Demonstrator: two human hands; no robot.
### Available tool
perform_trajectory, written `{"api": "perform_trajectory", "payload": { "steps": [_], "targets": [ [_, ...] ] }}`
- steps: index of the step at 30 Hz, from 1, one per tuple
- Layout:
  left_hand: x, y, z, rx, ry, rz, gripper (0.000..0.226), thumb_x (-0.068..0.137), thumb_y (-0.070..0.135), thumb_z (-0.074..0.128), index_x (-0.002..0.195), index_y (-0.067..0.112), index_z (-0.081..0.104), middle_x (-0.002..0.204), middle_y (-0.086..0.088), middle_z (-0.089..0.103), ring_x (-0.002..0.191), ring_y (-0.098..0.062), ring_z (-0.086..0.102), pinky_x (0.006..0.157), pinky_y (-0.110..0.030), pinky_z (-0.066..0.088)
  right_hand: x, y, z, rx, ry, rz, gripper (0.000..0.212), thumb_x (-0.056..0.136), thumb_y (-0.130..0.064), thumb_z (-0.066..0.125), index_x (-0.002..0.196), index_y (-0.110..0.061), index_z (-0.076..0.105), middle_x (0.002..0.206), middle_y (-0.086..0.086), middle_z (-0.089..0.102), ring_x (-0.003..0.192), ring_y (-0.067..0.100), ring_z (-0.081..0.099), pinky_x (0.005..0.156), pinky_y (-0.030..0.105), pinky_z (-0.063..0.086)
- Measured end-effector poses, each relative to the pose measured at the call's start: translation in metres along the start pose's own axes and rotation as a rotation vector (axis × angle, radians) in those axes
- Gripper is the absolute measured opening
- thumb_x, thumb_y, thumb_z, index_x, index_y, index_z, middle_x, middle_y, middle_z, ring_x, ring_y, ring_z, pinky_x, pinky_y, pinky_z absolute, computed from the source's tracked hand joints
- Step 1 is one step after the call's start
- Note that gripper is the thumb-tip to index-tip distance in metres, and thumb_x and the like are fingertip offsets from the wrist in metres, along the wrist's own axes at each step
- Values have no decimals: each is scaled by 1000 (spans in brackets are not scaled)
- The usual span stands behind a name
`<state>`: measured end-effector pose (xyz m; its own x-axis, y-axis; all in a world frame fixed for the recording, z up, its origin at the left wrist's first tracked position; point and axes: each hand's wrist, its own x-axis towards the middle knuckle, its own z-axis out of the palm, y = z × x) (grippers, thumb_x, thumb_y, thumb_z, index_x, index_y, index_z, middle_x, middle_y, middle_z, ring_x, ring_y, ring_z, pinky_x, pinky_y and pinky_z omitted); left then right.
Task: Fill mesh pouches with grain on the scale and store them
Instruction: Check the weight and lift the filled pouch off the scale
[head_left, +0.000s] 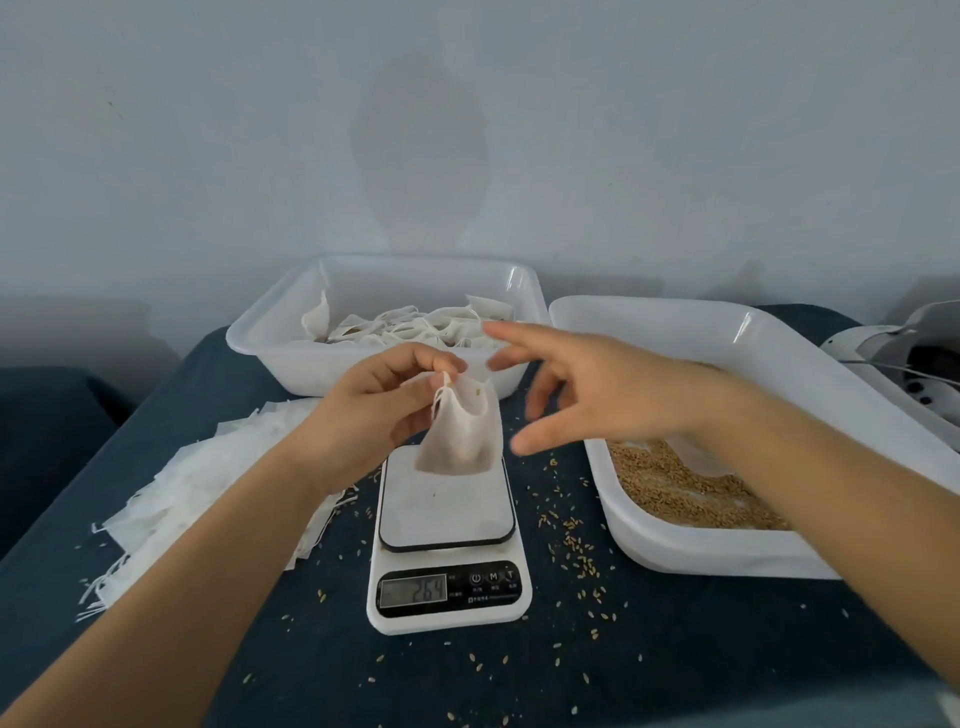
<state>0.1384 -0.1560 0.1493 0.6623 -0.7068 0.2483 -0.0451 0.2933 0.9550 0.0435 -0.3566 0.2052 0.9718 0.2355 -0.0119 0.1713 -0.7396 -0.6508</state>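
Head view only. Left hand (374, 410) pinches the top edge of a white mesh pouch (460, 436) between thumb and curled fingers, at the mouth of the pouch. Pouch hangs down from that pinch, mouth sagging open, lower part darker with grain inside. Its bottom edge sits over the back of the scale (447, 540) platform; can't tell if it's touching the platform or just above it. Scale display is lit and reads 264, possibly with a minus sign; too blurred to be sure.

Right hand (587, 395) is spread wide, fingers straight-ish and apart, holding nothing. It hovers just right of the pouch, fingertips near the pouch top but no contact visible.

Tub (260, 338) behind the scale holds a heap of white pouches. Tray (670, 551) to the right, under the right forearm, holds loose grain (670, 488). Stack of flat empty pouches (208, 478) lies on the dark blue cloth (675, 649) left of the scale, partly under the left forearm. Stray kernels scattered on the cloth around the scale, most between scale and tray.
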Motion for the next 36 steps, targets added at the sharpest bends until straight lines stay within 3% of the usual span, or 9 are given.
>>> {"api": "perform_trajectory", "payload": {
  "steps": [4,7,10,13,18,23,28,32,36],
  "targets": [
    [-1,-7,-8,10,90,-30,9,84,18,58,85,11,64,80,-1,68,72,-13,63,64,-22,53,42,-5,30,-2,62,-33,65,80,-30,74,138,-30,45,111,-20,60,74,-17,56,68,3,45],
    [-2,-15,-19,97,223,-23,13,87,24,59,98,26,67,89,5,66,79,-9,63,68,-20,52,57,-1,42,32,172,27,19,85,-22,70,103,-16,68,76,4,70,59,6,64,62,19,53],
    [-6,-23,-31,437,161,10,31,80,28,70,107,37,58,98,17,65,87,3,62,71,-16,49,66,9,48,36,239,75,20,84,-20,71,83,-1,65,71,11,70,65,18,67,68,33,54],
    [-3,-31,-30,875,205,43,25,76,20,76,82,40,62,72,22,63,67,6,55,61,-6,40,71,16,56,9,281,109,22,81,-19,72,79,1,62,73,12,69,72,29,66,66,38,53],
    [0,-44,-25,1016,302,58,16,83,15,68,72,27,62,53,19,56,55,7,50,55,-7,35,74,23,69,-39,300,156,19,82,-21,73,77,-7,60,69,0,56,61,15,50,56,28,41],
    [-19,-65,-20,1150,260,77,14,80,1,65,91,9,70,83,4,62,72,-6,51,66,-2,34,66,22,86,-327,61,154,15,86,-23,68,98,-16,64,91,-2,60,78,14,55,61,25,39],
    [-38,-71,-20,1132,197,45,23,79,-4,61,93,11,70,91,4,65,80,-6,54,69,-2,34,56,14,87,-394,-113,172,24,84,-17,64,108,-18,65,107,0,63,96,19,59,82,34,49],
    [-49,-68,-21,1136,170,45,29,81,-7,56,99,12,69,95,9,61,79,19,46,70,1,31,41,12,87,-320,-11,172,21,86,-29,65,107,-26,67,103,-9,65,95,11,59,84,30,49],
    [-56,-62,-15,1092,213,80,35,82,-8,52,104,14,67,93,21,54,82,23,43,73,1,30,27,16,95,-173,267,131,9,89,-25,62,92,-28,70,81,-16,63,72,-4,55,63,11,40]
  ]
}}
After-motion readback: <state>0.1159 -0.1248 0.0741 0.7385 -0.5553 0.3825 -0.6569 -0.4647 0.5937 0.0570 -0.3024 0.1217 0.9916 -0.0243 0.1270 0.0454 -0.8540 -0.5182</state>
